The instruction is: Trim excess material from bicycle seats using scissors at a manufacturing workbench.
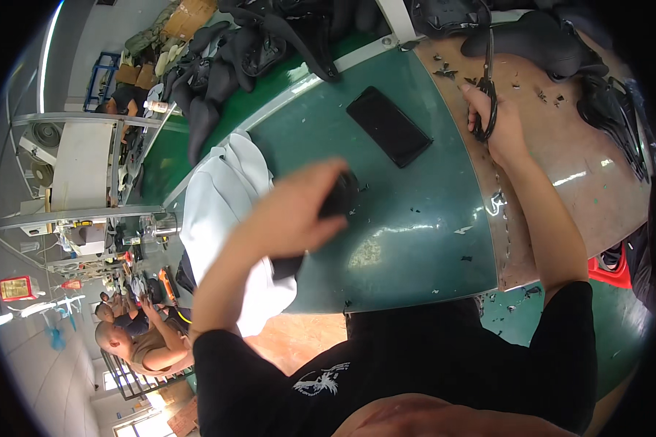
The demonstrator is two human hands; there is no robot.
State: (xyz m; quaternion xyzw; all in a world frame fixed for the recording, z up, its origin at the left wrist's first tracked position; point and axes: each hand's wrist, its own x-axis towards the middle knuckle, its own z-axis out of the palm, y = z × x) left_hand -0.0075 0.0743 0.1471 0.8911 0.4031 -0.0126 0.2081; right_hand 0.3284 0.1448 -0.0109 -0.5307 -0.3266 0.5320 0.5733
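Glossy green worktop [434, 189]: black-handled metal scissors [489, 67] over the brown covering [601, 193], right grip [498, 120] curled round the handles.
Likely light, stiff; hold by the loops. Left grip [291, 207] blurred: state cannot be told.

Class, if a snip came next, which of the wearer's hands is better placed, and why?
Probably the right hand: it holds the scissors. The left hand, blurred, appears to hold a dark object instead.

Smooth, glossy green tabletop [430, 200]; metal-bladed scissors [489, 71]; smooth-faced black phone [390, 126].
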